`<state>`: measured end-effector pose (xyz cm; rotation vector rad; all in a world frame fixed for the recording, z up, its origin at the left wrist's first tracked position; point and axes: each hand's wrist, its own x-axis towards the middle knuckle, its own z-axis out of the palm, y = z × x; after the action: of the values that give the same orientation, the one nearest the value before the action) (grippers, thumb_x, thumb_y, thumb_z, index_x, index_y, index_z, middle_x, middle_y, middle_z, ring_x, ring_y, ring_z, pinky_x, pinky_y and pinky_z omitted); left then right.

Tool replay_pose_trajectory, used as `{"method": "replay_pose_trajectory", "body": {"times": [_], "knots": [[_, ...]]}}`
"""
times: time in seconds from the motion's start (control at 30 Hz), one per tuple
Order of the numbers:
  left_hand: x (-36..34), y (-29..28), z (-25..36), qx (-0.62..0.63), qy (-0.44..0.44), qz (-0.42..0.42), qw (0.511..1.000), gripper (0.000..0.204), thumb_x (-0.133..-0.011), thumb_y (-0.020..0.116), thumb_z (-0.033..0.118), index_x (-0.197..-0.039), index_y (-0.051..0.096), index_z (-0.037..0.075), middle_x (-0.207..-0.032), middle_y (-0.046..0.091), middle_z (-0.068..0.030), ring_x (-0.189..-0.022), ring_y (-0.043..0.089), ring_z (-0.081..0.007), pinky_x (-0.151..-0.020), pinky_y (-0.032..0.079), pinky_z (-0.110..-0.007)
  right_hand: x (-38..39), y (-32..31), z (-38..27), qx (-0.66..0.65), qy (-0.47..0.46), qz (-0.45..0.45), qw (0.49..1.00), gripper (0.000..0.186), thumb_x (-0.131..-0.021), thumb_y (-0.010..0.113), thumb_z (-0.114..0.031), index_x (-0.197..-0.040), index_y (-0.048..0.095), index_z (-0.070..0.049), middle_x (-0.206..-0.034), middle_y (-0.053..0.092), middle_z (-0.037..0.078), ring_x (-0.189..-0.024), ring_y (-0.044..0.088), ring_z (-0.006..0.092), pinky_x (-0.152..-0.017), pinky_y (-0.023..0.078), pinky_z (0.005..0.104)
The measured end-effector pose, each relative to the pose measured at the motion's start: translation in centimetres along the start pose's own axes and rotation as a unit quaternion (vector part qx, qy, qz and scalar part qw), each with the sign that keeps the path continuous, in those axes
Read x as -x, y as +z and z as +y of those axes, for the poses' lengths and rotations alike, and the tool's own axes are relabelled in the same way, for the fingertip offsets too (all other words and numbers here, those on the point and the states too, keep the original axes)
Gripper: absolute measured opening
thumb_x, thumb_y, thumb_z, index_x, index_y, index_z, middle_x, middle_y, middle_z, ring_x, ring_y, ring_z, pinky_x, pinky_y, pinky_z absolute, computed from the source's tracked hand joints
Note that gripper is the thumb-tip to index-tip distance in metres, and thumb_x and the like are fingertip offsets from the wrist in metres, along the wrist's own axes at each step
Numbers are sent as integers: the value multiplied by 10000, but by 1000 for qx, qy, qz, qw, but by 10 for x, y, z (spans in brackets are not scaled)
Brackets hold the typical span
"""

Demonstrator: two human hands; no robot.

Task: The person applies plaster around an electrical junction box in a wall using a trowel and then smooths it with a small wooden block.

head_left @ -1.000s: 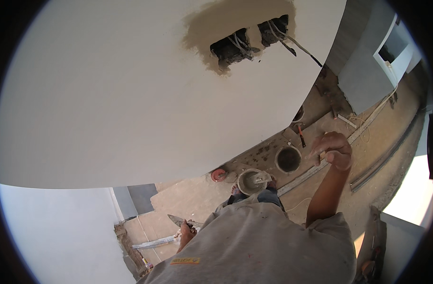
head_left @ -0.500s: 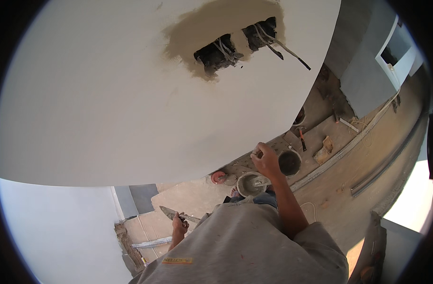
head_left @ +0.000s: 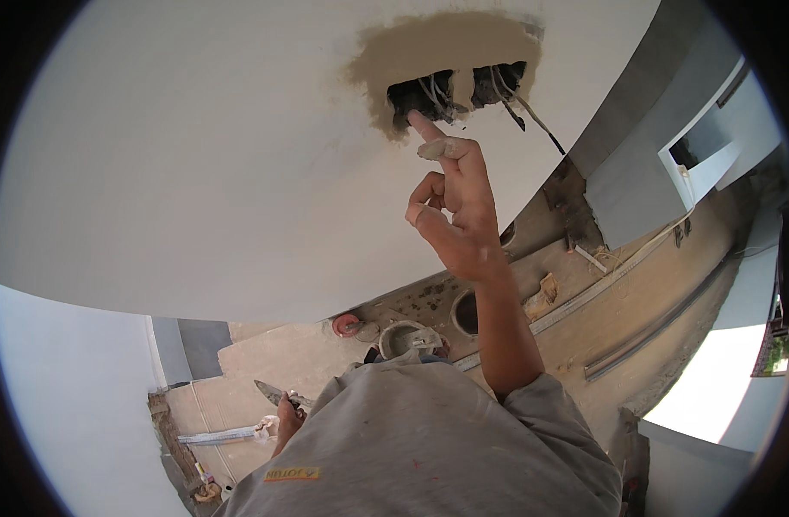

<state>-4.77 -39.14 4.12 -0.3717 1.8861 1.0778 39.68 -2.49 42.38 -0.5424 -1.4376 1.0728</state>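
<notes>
My right hand is raised to the white wall. Its index finger points up and meets the lower left edge of the left wall opening. A small greyish lump of plaster is held at the curled fingers. Brownish damp plaster surrounds this opening and the right opening, and loose wires hang out of both. Low on the left, my left hand is closed around a pointed trowel, its blade aimed left, away from the wall.
Below the wall stand a bucket with greyish mix and a dark bucket, partly behind my forearm. A red round object lies left of them. A broken chunk and long metal strips lie on the floor to the right.
My right hand has risen from above the buckets to the left opening, and its index finger has straightened. My left hand keeps the trowel low. The view has shifted slightly.
</notes>
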Motion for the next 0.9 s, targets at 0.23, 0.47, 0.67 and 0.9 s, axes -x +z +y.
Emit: {"method": "replay_pose_trajectory", "body": {"times": [0.23,0.47,0.67,0.9], "knots": [[-11,0,-16,-13,-36,30,999,416,-1002,464,489,-974,654,121,-695,566,-8,-438,321,-135,-412,270,-292,-4,22,7,-23,-21,-6,999,455,-745,505,64,-1181,400,-14,-1490,349,332,-631,506,69,-586,439,214],[-8,-5,-12,1,-41,-2,999,395,-1008,444,496,-995,637,152,-699,565,0,-435,311,-115,-449,279,-293,-5,-4,15,123,-22,-15,992,447,-716,467,99,-1147,406,-5,-1514,353,303,-602,457,43,-557,385,194],[-7,-5,-23,3,-47,-8,999,391,-1012,435,495,-1002,639,161,-724,585,0,-457,320,-109,-469,291,-290,-20,0,-1,334,-72,-17,940,674,-673,490,71,-1340,511,-20,-623,422,46,-543,417,143,-569,420,281],[3,3,-20,-15,-25,2,1000,403,-1009,435,502,-1027,635,152,-728,580,-21,-454,358,-116,-426,303,-280,-23,-8,-8,419,-55,-81,903,653,-681,509,38,-1330,443,9,-1021,634,176,-850,628,362,-731,525,445]]}}
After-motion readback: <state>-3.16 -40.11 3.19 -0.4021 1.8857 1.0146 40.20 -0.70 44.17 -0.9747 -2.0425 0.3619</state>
